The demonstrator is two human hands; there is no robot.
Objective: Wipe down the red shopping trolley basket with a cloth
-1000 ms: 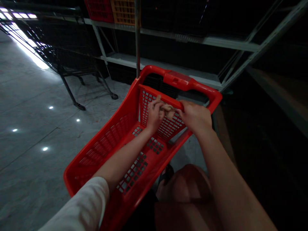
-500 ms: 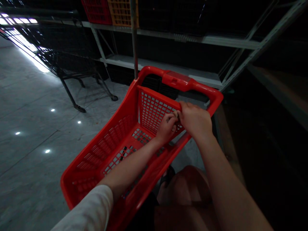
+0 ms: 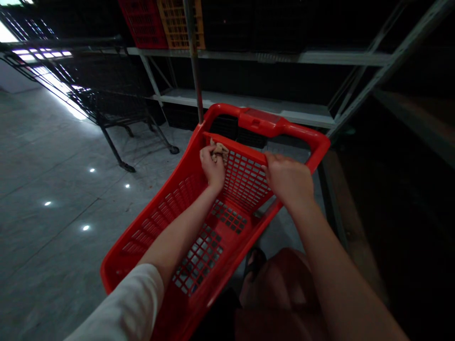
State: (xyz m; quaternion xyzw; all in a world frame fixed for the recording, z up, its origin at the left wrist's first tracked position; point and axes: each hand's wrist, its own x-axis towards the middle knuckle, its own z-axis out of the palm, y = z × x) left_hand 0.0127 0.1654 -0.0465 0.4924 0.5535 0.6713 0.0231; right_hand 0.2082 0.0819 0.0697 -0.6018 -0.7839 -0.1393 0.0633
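A red plastic shopping cart (image 3: 245, 265) stands before me, its basket tilted across the view. Inside it, my left hand (image 3: 213, 170) is closed on a crumpled beige cloth (image 3: 220, 149), which presses against the upper left of the grid back panel (image 3: 245, 175). My right hand (image 3: 289, 180) grips the top edge of that panel near its right end, fingers wrapped over the rim. Just behind my hands rises the cart's red push handle (image 3: 261, 121). A thin upright pole (image 3: 194, 71) meets the cart's rear left corner.
A dark wire shopping cart (image 3: 106, 90) stands on the grey tiled floor (image 3: 53, 246) at the left. Behind is a metal shelf rack (image 3: 284, 111) with a red crate (image 3: 144, 23) and a yellow crate (image 3: 181, 23). My sandalled foot (image 3: 254, 263) is close beside the red cart.
My left hand has moved left along the back panel with the cloth, from beside my right hand to the far corner. My right hand keeps its grip. The view has shifted slightly.
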